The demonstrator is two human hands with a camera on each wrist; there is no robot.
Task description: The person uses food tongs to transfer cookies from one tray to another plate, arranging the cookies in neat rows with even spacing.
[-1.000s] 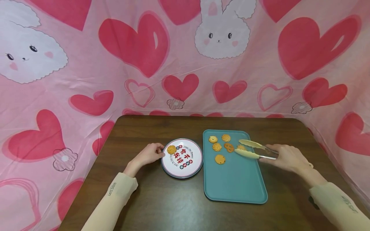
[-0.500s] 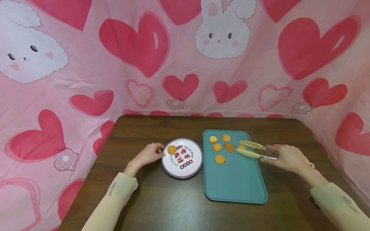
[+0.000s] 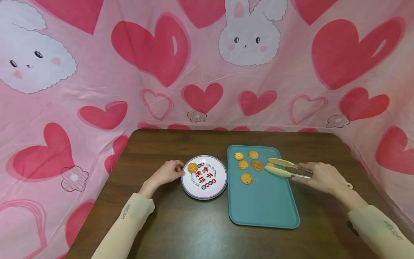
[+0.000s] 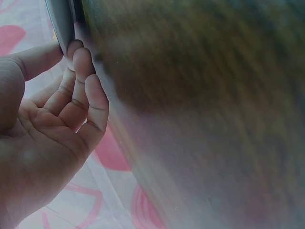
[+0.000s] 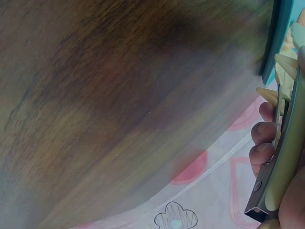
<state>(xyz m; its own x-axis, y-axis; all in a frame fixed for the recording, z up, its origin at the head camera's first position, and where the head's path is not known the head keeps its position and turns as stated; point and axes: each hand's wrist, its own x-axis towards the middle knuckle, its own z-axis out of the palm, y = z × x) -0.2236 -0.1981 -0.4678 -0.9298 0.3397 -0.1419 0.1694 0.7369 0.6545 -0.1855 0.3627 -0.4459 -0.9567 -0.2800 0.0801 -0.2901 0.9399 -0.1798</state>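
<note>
My left hand (image 3: 168,172) pinches the left rim of a white plate (image 3: 210,193) with red lettering. In the left wrist view the thumb and fingers meet at the edge of the plate (image 4: 61,24). A swirled cookie (image 3: 192,167) lies on the plate's upper left. My right hand (image 3: 325,177) grips tongs (image 3: 284,168) with cream tips and metal arms. Those tips, spread apart, stand on either side of a cookie (image 3: 271,165) on the teal tray (image 3: 265,205), partly hidden by them. In the right wrist view the fingers wrap the handle of the tongs (image 5: 286,152).
Several more cookies lie on the tray's upper left: a ring-shaped cookie (image 3: 239,156), swirled cookies (image 3: 253,154), a pretzel-shaped cookie (image 3: 256,165) and a round flat cookie (image 3: 246,178). Plate and tray stand side by side on the wooden table (image 3: 181,233). A pink heart-patterned cloth (image 3: 207,72) hangs behind.
The tongs have shifted very slightly right, and their tips have come a little closer together around the cookie. My left hand and the plate have not visibly moved.
</note>
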